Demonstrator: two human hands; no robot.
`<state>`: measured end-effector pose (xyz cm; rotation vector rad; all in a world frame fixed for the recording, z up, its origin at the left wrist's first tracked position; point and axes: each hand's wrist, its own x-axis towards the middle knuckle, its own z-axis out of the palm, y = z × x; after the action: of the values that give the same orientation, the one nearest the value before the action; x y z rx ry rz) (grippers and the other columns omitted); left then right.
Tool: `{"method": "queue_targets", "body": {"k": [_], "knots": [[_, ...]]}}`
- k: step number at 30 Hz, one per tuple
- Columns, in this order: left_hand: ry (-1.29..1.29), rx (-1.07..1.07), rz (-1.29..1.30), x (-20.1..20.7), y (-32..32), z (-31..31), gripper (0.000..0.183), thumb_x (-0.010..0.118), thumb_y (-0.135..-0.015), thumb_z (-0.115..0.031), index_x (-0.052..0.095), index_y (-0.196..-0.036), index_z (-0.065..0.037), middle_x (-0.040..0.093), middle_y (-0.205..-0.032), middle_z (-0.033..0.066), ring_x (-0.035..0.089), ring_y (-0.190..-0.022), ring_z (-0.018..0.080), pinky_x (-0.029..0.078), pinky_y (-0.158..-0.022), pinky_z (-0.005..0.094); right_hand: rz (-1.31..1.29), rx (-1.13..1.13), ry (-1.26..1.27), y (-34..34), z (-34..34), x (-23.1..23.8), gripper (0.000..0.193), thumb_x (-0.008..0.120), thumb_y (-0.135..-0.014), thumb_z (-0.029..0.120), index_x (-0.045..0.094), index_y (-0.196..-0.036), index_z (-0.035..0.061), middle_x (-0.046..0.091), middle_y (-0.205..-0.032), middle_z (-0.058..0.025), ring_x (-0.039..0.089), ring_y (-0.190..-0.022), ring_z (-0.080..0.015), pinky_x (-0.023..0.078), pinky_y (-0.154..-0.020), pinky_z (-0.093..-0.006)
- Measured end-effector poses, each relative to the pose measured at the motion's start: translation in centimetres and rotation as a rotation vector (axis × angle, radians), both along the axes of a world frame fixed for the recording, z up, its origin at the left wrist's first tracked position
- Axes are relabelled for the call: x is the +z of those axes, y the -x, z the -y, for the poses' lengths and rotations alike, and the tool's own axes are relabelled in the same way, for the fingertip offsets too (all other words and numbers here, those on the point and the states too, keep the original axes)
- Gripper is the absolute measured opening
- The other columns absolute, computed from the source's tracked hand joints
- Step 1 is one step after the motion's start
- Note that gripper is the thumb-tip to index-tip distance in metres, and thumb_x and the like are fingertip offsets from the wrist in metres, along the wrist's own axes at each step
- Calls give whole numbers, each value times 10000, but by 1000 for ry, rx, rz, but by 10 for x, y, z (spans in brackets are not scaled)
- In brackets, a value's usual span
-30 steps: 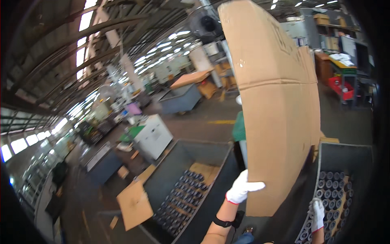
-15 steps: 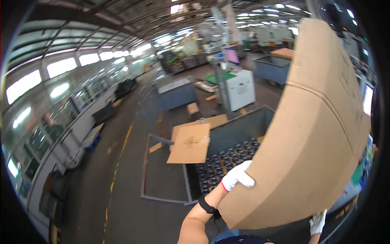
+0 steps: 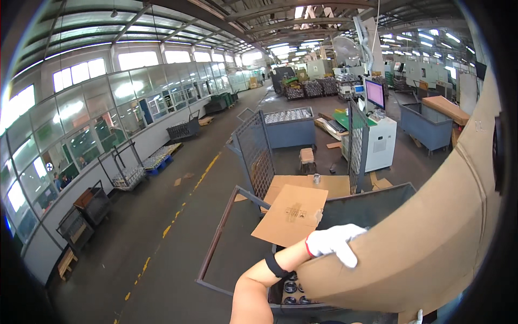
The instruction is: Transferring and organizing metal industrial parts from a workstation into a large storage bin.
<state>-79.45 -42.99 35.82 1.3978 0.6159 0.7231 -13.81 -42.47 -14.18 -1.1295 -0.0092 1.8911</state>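
Note:
A large bent sheet of brown cardboard [image 3: 410,248] fills the lower right, with a crease across its upper part. My left hand [image 3: 335,244], in a white glove with a red cuff, grips its left edge, thumb on the near face and the other fingers passing behind. Only a gloved bit of my right hand [image 3: 418,318] shows at the sheet's bottom edge; most of it is cut off by the frame. Beneath the sheet is a grey metal bin [image 3: 372,204]. Dark round metal parts [image 3: 291,286] lie inside it, mostly hidden by the cardboard.
A smaller cardboard piece [image 3: 294,213] lies at the bin's left end, by an open metal frame [image 3: 208,254]. Behind stand a mesh panel [image 3: 253,156], a blue-grey bin [image 3: 291,132] and a white cabinet [image 3: 382,146] with a monitor. A yellow line [image 3: 186,200] marks the floor.
The view has swung right-side-down toward the left aisle and sharpened. The cardboard sheet has dropped lower and farther right, covering more of the bin, with my left hand still on its edge.

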Motion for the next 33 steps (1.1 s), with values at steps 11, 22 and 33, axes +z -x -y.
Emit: {"method": "queue_targets", "body": {"k": [11, 22, 33], "knots": [[-652, 1062, -876, -115, 39, -203, 692, 709, -886, -468, 544, -1403, -38, 726, -1019, 157, 701, -769, 275, 556, -674, 395, 953, -26, -299, -13, -76, 77, 402, 665, -995, 207, 596, -1335, 4, 705, -1104, -99, 691, -928, -266, 576, -790, -447], [-66, 895, -1353, -355, -17, -311, 731, 668, -885, -492, 489, -1433, -42, 687, -1160, 228, 705, -1024, 370, 563, -896, 470, 1507, 186, -89, -88, -164, 147, 243, 692, -922, 88, 698, -1112, -62, 723, -952, -87, 650, -819, -192, 534, -770, -369], [-193, 950, -1380, -431, 45, -350, 677, 701, -870, -452, 538, -1400, -62, 662, -1187, 195, 661, -1072, 368, 519, -928, 483, 1223, 182, 44, -24, -161, 110, 314, 701, -930, 56, 623, -1215, -49, 700, -1064, -115, 658, -913, -214, 547, -825, -363]]}}
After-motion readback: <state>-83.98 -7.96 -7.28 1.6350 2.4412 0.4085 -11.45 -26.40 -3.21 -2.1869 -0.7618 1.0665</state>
